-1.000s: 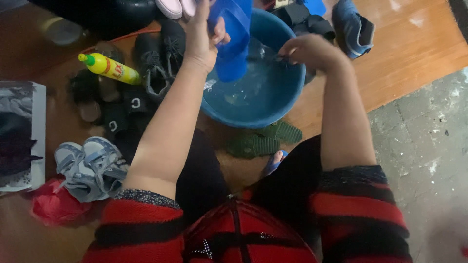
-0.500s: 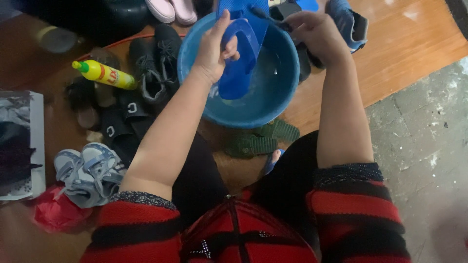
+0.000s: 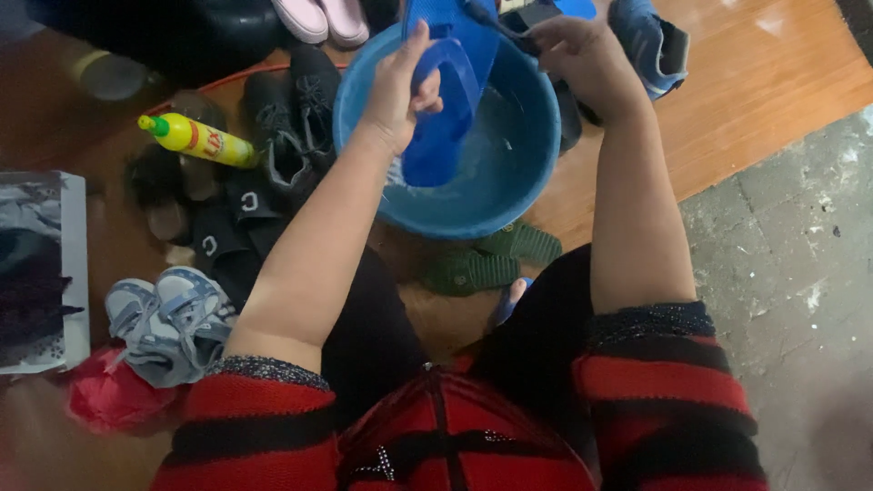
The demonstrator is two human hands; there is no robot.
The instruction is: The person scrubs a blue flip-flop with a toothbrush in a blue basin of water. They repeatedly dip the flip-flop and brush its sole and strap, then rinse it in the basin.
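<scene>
Blue flip-flop (image 3: pixel 446 100) gripped by left hand (image 3: pixel 400 86), fingers wrapped round its strap, held over blue basin (image 3: pixel 536 155) | right hand (image 3: pixel 573 50) closed on dark brush handle at basin's far rim | scrubbing seemingly midway; black shoes (image 3: pixel 291 118), grey sneakers (image 3: pixel 168 318) left of basin appear unwashed | bare floor right of basin, detergent bottle (image 3: pixel 195 139) crowding left.

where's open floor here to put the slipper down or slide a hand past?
Free: the wooden floor right of the blue basin, and the grey concrete beside the right arm. Crowded: left of the basin, with black shoes, yellow bottle and grey sneakers; green slippers sit just below the basin.
</scene>
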